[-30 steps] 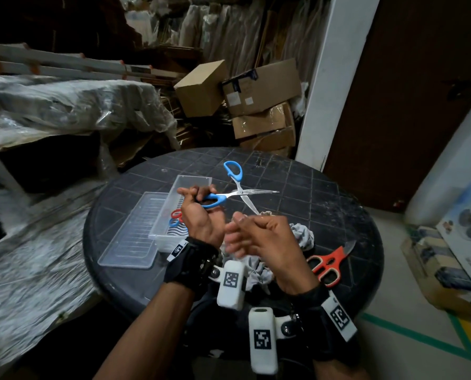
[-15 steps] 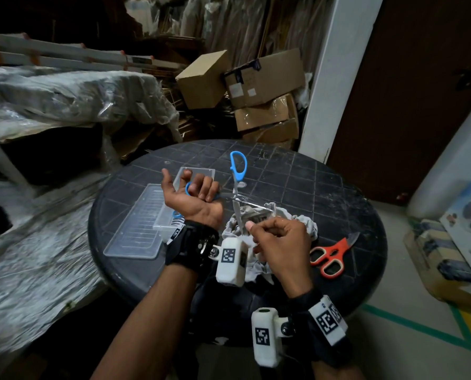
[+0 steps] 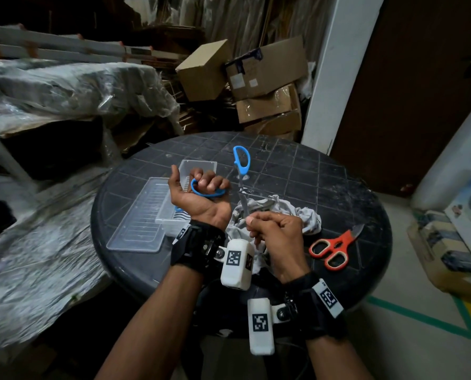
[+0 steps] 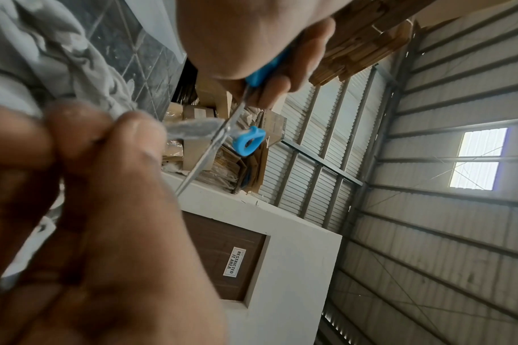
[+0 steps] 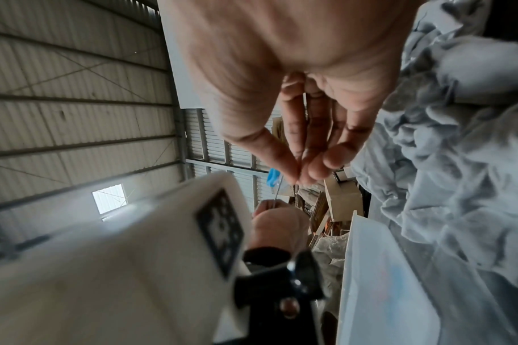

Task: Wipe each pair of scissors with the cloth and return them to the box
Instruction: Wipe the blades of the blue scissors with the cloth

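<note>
Right hand (image 3: 276,237) nearest, thumb and fingertips pinching a blade tip of the blue-handled scissors (image 3: 241,185), blades spread wide. Left hand (image 3: 201,198), palm up, fingers curled through one blue loop. Grey cloth (image 3: 305,218) beneath on black round table (image 3: 324,187). Orange scissors (image 3: 335,246) to the right. Clear plastic box (image 3: 198,167) behind left hand.

Head cam: looks forward and down from above my forearms onto the round table (image 3: 297,171), wall and boxes at 12 o'clock. Left wrist cam: very close, along my left hand (image 4: 252,42), rolled sideways, facing roof sheeting. Right wrist cam: close under my right hand (image 5: 296,70), also rolled. All three share the blue scissors (image 3: 241,163).
</note>
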The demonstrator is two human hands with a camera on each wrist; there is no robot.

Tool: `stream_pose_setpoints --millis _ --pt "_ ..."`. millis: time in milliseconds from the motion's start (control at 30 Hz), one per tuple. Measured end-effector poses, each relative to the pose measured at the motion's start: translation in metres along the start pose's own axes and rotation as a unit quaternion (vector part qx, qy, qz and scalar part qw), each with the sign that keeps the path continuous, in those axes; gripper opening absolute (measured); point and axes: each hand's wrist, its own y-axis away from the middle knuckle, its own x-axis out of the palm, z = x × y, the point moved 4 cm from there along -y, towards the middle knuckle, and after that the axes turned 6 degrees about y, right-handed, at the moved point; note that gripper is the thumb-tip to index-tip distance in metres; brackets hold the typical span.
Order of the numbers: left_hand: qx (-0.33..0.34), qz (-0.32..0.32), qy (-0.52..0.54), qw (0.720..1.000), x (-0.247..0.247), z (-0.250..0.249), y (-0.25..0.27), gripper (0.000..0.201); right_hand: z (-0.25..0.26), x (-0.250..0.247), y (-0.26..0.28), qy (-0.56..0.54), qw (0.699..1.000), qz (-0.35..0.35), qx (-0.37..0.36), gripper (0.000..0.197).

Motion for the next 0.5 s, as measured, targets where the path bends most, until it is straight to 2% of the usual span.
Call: stream_pose_setpoints --millis 267,333,433,500 --pt "0.024 0.020 0.015 0.999 0.007 -0.001 -0.005 0.053 0.001 0.007 0.001 -0.027 0.999 0.023 0.017 0.002" --pt "0.029 0.021 0.015 0.999 0.006 -0.004 -0.014 0.054 0.000 0.001 -0.004 -0.012 0.999 0.027 0.021 0.006" --pt "0.023 0.033 0.015 0.999 0.003 -0.006 -0.030 0.057 -0.006 -0.015 -0.014 0.031 0.999 -0.009 0.020 0.011" --pt "0.015 0.044 0.016 0.999 0.002 -0.005 -0.040 0.057 -0.009 -0.029 -0.023 0.078 0.996 -0.052 -0.013 0.010"
